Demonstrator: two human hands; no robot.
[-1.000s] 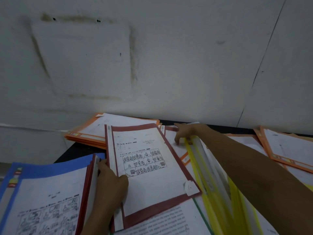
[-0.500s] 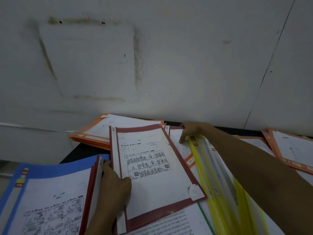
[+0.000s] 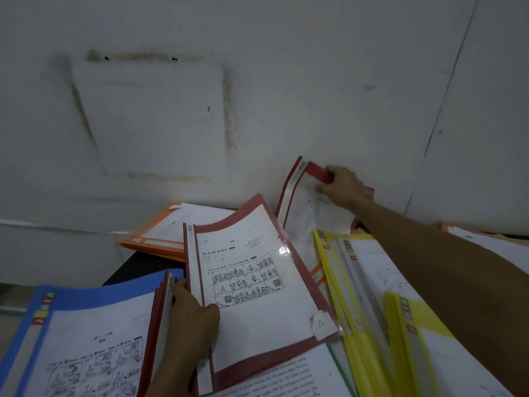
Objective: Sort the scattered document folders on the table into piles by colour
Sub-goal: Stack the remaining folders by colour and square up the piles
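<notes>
- Head view: pale, stained wall [image 3: 257, 110] fills the far half; a dark tabletop [image 3: 137, 265] shows only in a small gap at left-centre.
- Blue folder [image 3: 94, 296] lies near left, cartoon worksheet facing up.
- Yellow folders [image 3: 335, 276] fan out near right, under the right forearm.
- Orange pile [image 3: 154, 239] sits far left against the wall.
- Red stack [image 3: 257, 310] at centre, tilted up, spine to the left.
- Lifted red folder [image 3: 303, 202]: far right of centre, off the tabletop, standing almost upright near the wall, long axis near-vertical and cover bowed.
- Right hand [image 3: 343, 186] pinches that folder's top far edge, fingers curled over it.
- Left hand [image 3: 191, 316] grips the red stack at its spine, thumb on the cover.
- Judgement: the lifted red folder lies beyond and to the right of the red stack. The right hand must bring it near and leftward, then lay its long axis down to match.
</notes>
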